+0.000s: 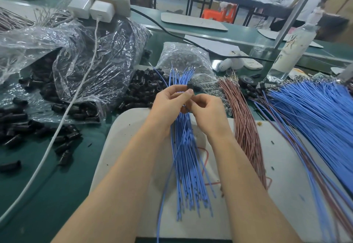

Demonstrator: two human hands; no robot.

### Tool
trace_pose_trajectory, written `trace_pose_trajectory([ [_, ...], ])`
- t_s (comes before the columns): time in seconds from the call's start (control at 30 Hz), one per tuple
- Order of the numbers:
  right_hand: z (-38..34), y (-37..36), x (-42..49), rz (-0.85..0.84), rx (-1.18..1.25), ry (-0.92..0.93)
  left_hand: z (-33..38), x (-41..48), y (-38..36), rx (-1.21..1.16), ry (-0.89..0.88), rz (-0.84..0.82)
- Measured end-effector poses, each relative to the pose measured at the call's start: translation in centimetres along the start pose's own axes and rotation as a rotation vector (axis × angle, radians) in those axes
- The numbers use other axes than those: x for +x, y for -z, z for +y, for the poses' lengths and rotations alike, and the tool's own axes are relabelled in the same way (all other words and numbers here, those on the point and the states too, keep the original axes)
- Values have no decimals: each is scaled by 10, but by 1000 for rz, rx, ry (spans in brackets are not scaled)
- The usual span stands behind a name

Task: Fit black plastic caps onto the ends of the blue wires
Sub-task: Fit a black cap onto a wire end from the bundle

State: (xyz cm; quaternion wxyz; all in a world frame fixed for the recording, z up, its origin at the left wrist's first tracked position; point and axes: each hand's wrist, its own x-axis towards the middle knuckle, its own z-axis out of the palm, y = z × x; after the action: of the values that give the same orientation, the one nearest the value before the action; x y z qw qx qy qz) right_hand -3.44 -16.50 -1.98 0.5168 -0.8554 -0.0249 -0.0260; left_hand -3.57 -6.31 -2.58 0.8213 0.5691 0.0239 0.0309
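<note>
In the head view, a green bench [47, 176] is seen in a workshop, with a white mat [118, 137] laid at its near edge. Over the mat a bundle of blue wires [184, 147] is gripped by the left hand [168, 99], and a black cap [189, 86] is held at its fingertips. The right hand [206, 111] is curled, pinching the same bundle just below the cap. Left of the mat, room is taken by loose caps [19, 126], a plastic bag [91, 51] and a white cable [57, 132]. On the right, the mat is crossed by brown wires [246, 128] and a larger blue bundle [309, 113].
</note>
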Motion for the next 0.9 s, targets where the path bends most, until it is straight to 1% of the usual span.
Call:
trace_pose_trajectory([
  [0.1,1,-1,1,-9,-20,8,-2,2,4,30,-6,-14],
  [0.2,1,-4,1,-61,-24,7,-3,3,8,33,-26,1],
  [0.4,3,-4,1,-140,-41,27,-7,6,7,103,-10,51],
  [0.6,7,-8,3,-158,21,21,-6,8,8,98,-9,72],
  [0.77,10,-12,5,-142,-37,10,-9,12,10,153,6,89],
  [0.83,13,-10,7,-96,-114,42,-10,14,10,166,-3,106],
  [0.87,16,-5,9,-21,-198,67,-10,15,10,162,-1,131],
  [0.9,21,3,13,96,-297,77,-10,16,12,148,6,163],
])
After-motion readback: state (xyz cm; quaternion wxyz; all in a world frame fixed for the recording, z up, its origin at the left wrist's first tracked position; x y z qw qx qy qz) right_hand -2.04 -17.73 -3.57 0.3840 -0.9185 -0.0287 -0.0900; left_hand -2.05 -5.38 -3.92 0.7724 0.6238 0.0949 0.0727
